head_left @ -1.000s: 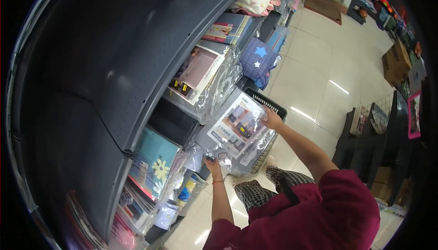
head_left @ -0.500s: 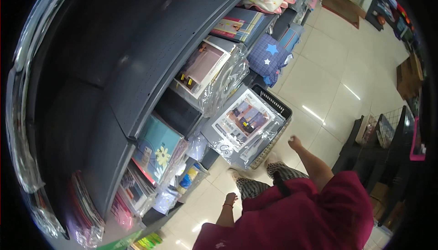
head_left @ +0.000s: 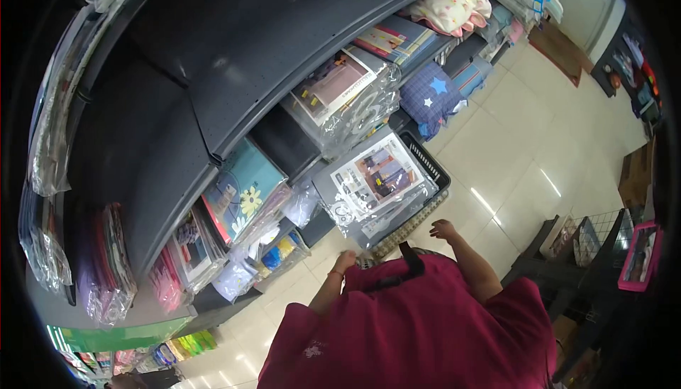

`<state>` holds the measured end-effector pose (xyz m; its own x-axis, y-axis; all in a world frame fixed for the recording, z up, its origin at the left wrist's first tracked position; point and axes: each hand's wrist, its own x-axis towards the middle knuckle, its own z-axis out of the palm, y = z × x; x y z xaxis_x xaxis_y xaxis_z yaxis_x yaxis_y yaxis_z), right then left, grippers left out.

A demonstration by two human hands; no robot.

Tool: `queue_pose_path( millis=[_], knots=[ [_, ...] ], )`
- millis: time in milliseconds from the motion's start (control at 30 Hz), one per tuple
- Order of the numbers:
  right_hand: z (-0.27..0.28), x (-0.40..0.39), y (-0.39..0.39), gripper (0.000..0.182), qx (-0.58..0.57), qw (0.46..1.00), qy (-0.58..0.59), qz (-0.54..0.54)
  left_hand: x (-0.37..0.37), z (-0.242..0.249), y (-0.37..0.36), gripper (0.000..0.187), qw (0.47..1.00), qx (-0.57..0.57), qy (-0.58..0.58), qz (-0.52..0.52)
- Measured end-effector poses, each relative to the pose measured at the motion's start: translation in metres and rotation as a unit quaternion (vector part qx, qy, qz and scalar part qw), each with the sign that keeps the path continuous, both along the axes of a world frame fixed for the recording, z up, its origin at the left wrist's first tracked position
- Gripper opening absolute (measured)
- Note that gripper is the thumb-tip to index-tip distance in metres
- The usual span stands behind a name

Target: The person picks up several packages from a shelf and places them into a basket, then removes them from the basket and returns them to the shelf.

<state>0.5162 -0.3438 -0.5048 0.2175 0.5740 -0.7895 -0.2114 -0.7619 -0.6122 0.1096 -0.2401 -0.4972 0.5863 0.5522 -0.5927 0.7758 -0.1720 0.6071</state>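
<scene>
Two bare hands were seen from the head camera, both held free of any object above a white tiled floor (head_left: 511, 155). The left hand (head_left: 345, 261) was raised near the lower front corner of a clear-wrapped bedding package (head_left: 376, 183); its fingers were curled loosely and nothing was gripped. The right hand (head_left: 443, 229) was held just beside a black plastic basket (head_left: 434, 169), fingers loosely open and empty. The package was laid across the top of that basket, tilted, with its printed insert facing up. The basket was stood on the floor against dark grey shelving (head_left: 234, 55). Other wrapped packages, one with a yellow flower print (head_left: 245, 190), were stacked on the shelves beside it.
</scene>
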Motion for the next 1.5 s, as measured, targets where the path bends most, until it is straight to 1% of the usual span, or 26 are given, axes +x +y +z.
queue_pose_path(
  millis=[33,67,100,200,233,267,300,333,367,400,533,667,700,733,800,867,933,1033,1067,1133,1233,1267,1300,1367,1467,1500],
  knots=[
    [-0.002,-0.002,0.004,0.03,0.006,1.0,0.009,0.025,0.013,0.007,0.004,0.026,0.986,-0.071,-0.03,0.15],
    [-0.004,-0.009,0.003,0.03,0.02,0.996,-0.029,0.084,0.024,0.01,0.007,0.025,0.943,-0.14,-0.061,0.296],
    [-0.005,-0.011,0.0,0.029,0.008,0.99,-0.036,0.135,0.035,0.013,0.003,0.032,0.904,-0.166,-0.154,0.362],
    [-0.004,-0.013,-0.01,0.029,-0.064,0.965,-0.023,0.252,0.059,0.035,-0.007,0.03,0.92,-0.159,-0.144,0.327],
    [-0.054,-0.001,-0.028,0.03,0.032,0.912,-0.081,0.401,0.061,0.011,-0.01,0.028,0.961,-0.093,-0.066,0.25],
    [-0.101,0.008,-0.041,0.032,0.127,0.824,-0.139,0.534,0.058,0.017,-0.017,0.029,0.979,-0.049,-0.042,0.196],
    [-0.093,0.006,-0.046,0.033,0.049,0.91,-0.082,0.402,0.057,0.026,-0.023,0.03,0.99,-0.003,-0.019,0.141],
    [-0.066,0.003,-0.052,0.035,-0.031,0.966,-0.022,0.257,0.057,0.03,-0.026,0.032,0.995,0.043,0.004,0.085],
    [-0.028,-0.001,-0.051,0.035,-0.08,0.987,0.018,0.139,0.054,0.028,-0.023,0.031,0.993,-0.004,-0.013,0.118],
    [-0.02,-0.005,-0.053,0.029,-0.104,0.991,0.014,0.081,0.048,0.026,-0.019,0.031,0.987,-0.052,-0.03,0.15],
    [-0.025,-0.01,-0.076,0.032,-0.104,0.993,0.03,0.051,0.027,0.017,-0.007,0.031,0.918,-0.222,-0.063,0.322],
    [-0.041,-0.019,-0.091,0.031,-0.09,0.995,0.039,0.024,0.013,-0.005,-0.009,0.03,0.901,-0.248,-0.064,0.35],
    [-0.047,-0.021,-0.093,0.029,-0.103,0.993,0.062,0.0,0.011,-0.005,-0.01,0.03,0.878,-0.274,-0.113,0.377],
    [-0.068,-0.021,-0.097,0.027,-0.1,0.993,0.064,0.004,0.014,0.008,-0.009,0.031,0.892,-0.249,-0.082,0.369],
    [-0.052,-0.016,-0.084,0.025,-0.064,0.997,0.025,-0.016,0.026,0.048,0.007,0.033,0.918,-0.191,-0.025,0.347],
    [-0.04,-0.009,-0.053,0.024,0.002,0.995,-0.066,-0.08,0.002,0.013,0.027,0.044,0.937,-0.098,-0.008,0.334],
    [-0.017,0.01,-0.01,0.02,0.099,0.983,-0.134,-0.081,-0.005,-0.006,0.052,0.052,0.929,-0.031,0.01,0.368],
    [-0.042,0.036,0.06,0.022,0.211,0.937,-0.265,-0.086,0.019,0.035,0.074,0.07,0.89,0.021,0.066,0.451],
    [-0.031,0.045,0.083,0.024,0.23,0.917,-0.325,-0.038,0.016,0.012,0.077,0.071,0.883,0.047,0.051,0.464],
    [-0.015,0.045,0.129,0.028,0.261,0.92,-0.286,-0.052,0.018,-0.034,0.085,0.073,0.866,0.098,0.019,0.49],
    [0.016,0.035,0.171,0.038,0.162,0.929,-0.326,0.073,0.027,-0.029,0.09,0.071,0.849,-0.023,-0.075,0.522],
    [0.023,0.033,0.182,0.05,0.14,0.921,-0.346,0.112,0.032,-0.026,0.092,0.068,0.838,-0.052,-0.116,0.531],
    [0.031,0.029,0.189,0.047,0.14,0.914,-0.365,0.111,0.047,0.013,0.096,0.061,0.853,-0.044,-0.008,0.52],
    [0.038,0.016,0.196,0.047,0.169,0.882,-0.431,0.084,0.051,0.01,0.095,0.058,0.88,0.052,0.059,0.468],
    [0.066,0.011,0.2,0.04,0.134,0.933,-0.32,0.094,0.055,0.025,0.093,0.053,0.884,0.128,0.127,0.43],
    [0.045,0.019,0.197,0.034,0.188,0.909,-0.352,0.12,0.052,0.029,0.095,0.052,0.892,0.127,0.121,0.417]
  ],
)
